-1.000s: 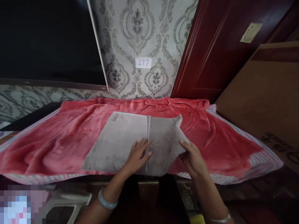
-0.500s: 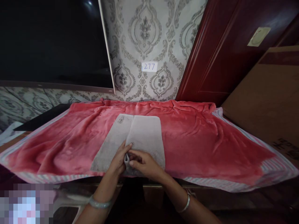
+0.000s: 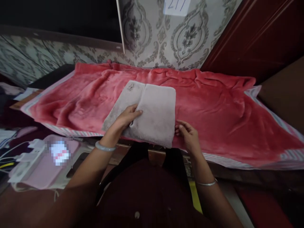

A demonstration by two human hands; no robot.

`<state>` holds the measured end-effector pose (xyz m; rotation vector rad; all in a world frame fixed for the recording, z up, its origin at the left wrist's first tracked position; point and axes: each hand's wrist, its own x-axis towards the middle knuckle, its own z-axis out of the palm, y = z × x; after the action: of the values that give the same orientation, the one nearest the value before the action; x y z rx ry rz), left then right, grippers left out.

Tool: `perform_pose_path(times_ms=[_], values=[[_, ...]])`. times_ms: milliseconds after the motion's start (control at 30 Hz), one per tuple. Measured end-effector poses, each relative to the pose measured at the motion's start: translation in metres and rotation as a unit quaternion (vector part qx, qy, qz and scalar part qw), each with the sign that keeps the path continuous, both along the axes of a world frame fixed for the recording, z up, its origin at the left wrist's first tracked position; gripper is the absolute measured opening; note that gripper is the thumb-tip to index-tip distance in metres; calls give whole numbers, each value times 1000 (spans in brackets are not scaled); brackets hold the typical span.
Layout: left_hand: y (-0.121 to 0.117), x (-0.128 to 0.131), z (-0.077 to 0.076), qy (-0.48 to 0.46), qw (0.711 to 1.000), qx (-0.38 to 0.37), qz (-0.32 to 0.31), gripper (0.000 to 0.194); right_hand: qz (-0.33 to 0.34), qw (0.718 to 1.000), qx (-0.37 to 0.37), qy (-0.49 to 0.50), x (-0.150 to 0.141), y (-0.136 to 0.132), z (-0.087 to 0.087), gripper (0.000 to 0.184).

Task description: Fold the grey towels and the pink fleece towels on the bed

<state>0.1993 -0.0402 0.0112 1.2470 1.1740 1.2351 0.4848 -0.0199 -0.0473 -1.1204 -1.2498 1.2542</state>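
A grey towel [image 3: 154, 110], folded over itself, lies on a red fleece blanket [image 3: 213, 104] near the blanket's front edge. My left hand [image 3: 125, 117] is on the towel's middle. Its fingers lie over the left edge of the upper flap and the thumb is tucked beneath it. My right hand [image 3: 187, 134] is at the towel's lower right edge, fingers curled and pinching the cloth there. A pale bangle is on my left wrist and a thin silver one on my right.
The blanket covers a table set against a patterned wall [image 3: 152, 38]. A paper number label [image 3: 177, 6] and a dark screen [image 3: 59, 15] are on the wall. A dark red door [image 3: 261, 34] stands at the right. Pink and white devices with cables [image 3: 40, 158] lie at the lower left.
The towel's right part has been folded over to the left, so the towel is narrower. My right hand moved from the fold line to the right edge. The view dropped lower.
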Motion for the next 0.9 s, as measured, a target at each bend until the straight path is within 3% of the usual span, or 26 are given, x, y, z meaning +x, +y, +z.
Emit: perform_pose_path(times_ms=[233,400,733,900], values=[[5,-12,-8,15,999,-46,18,40,6,999,7,-46,1,0,-5,47],[3,-14,-8,68,996,-14,63,42,2,999,12,-49,1,0,-6,44],[0,-23,-17,70,996,-32,49,37,1,998,15,-61,0,-2,-7,46],[-5,-28,-17,57,996,-38,52,54,-3,998,15,-57,-1,-5,-3,43]])
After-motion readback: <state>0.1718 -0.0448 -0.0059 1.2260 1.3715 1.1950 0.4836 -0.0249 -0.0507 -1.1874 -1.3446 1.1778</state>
